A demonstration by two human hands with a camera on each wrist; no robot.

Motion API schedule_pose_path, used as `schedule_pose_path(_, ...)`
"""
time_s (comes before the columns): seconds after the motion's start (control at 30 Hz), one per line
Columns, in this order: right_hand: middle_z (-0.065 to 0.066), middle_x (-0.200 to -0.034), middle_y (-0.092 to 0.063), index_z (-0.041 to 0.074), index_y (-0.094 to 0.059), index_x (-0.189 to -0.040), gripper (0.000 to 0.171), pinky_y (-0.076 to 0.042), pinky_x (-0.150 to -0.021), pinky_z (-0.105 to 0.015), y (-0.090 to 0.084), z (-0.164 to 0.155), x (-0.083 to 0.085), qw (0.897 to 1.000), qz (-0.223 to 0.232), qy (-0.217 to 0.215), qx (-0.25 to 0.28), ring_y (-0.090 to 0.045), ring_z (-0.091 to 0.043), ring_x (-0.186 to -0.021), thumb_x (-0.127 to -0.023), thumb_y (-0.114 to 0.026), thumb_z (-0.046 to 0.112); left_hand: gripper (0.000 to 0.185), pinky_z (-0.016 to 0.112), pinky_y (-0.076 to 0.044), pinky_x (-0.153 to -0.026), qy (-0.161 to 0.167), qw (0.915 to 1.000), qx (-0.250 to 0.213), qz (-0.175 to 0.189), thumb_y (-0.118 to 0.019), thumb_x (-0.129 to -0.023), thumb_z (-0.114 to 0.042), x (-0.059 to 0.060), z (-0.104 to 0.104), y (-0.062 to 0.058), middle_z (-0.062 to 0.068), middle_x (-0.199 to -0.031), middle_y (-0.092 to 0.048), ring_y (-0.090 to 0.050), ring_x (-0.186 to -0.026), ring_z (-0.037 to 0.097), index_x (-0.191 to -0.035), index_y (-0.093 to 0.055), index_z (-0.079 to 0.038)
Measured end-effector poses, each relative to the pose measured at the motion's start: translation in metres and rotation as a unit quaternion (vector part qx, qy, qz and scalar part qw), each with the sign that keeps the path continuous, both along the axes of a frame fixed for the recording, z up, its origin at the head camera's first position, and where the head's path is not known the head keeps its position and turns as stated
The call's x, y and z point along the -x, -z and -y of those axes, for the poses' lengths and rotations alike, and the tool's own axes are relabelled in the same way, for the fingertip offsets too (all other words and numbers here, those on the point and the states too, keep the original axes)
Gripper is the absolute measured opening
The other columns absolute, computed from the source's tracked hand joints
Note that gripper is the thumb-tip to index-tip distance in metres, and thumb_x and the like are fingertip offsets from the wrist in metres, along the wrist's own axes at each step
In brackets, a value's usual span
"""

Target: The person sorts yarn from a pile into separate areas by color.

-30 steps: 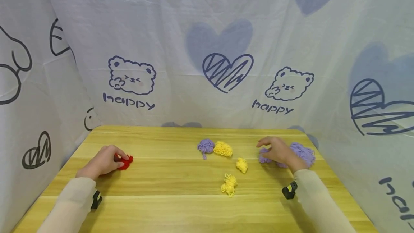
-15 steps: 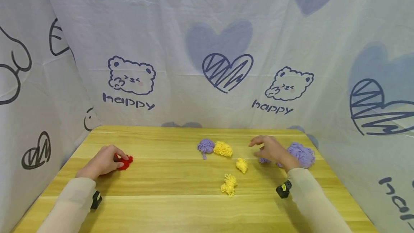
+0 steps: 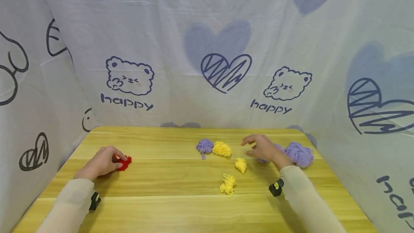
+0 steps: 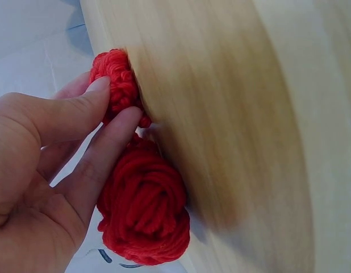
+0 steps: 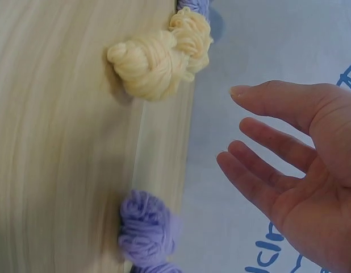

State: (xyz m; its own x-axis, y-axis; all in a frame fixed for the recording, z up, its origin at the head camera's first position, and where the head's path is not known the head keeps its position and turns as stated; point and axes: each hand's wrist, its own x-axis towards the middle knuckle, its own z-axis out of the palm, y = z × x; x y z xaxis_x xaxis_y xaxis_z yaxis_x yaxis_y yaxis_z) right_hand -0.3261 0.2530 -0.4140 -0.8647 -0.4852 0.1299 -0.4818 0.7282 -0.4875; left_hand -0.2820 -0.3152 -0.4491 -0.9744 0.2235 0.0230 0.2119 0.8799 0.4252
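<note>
At the left of the table, my left hand (image 3: 103, 163) pinches a small red yarn bundle (image 4: 116, 77) between thumb and fingers. A second, rounder red yarn bundle (image 4: 144, 207) lies right beside it, below the fingers in the left wrist view. My right hand (image 3: 263, 150) hovers above the table on the right, fingers apart and holding nothing. Just left of it in the head view are a small yellow yarn bundle (image 3: 240, 165) and a wound yellow one (image 3: 221, 149). Purple yarn bundles (image 3: 300, 154) lie behind and under the right hand, partly hidden by it.
A purple yarn bundle (image 3: 205, 146) with a loose tail touches the wound yellow one. Nearer the front is a loopy yellow bundle (image 3: 228, 185). The wooden table (image 3: 161, 211) ends at a printed white curtain (image 3: 174, 92) behind and at both sides.
My right hand has moved left, away from the purple yarn bundles and toward the yellow ones, uncovering more purple yarn. The left hand stays on the red yarn.
</note>
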Motion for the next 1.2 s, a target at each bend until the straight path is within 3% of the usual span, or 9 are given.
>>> schedule_pose_path(0.57,-0.020,-0.128,-0.070,0.001,-0.074,-0.117,0.033,-0.061,-0.094,-0.046,0.003,0.030,0.007,1.000,0.010,-0.011,0.006,-0.065,-0.044,-0.117,-0.084,-0.078,-0.001,0.017,0.046,-0.056,-0.082,-0.001,1.0000,-0.003,-0.002,-0.081,-0.083,0.000,-0.001,0.001,0.002,0.020,-0.107,-0.076,-0.061,-0.085,0.022,-0.098,-0.083,-0.008)
schedule_pose_path(1.03,-0.019,-0.130,-0.070,0.000,-0.072,-0.122,0.036,-0.061,-0.094,-0.045,0.010,0.054,0.015,0.999,0.029,-0.010,0.029,-0.065,-0.042,-0.118,-0.086,-0.077,0.002,0.016,0.041,-0.054,-0.079,0.003,1.0000,0.000,-0.004,-0.082,-0.084,-0.002,0.001,0.001,0.001,0.018,-0.105,-0.077,-0.060,-0.082,0.019,-0.099,-0.083,-0.008)
schedule_pose_path(1.2,-0.019,-0.133,-0.068,0.001,-0.071,-0.124,0.036,-0.060,-0.096,-0.046,0.011,0.064,0.018,0.999,0.043,-0.012,0.031,-0.063,-0.043,-0.121,-0.088,-0.076,0.003,0.017,0.044,-0.057,-0.080,0.006,1.0000,-0.004,-0.005,-0.082,-0.083,-0.001,0.001,0.001,0.001,0.019,-0.106,-0.077,-0.063,-0.085,0.022,-0.099,-0.083,-0.007)
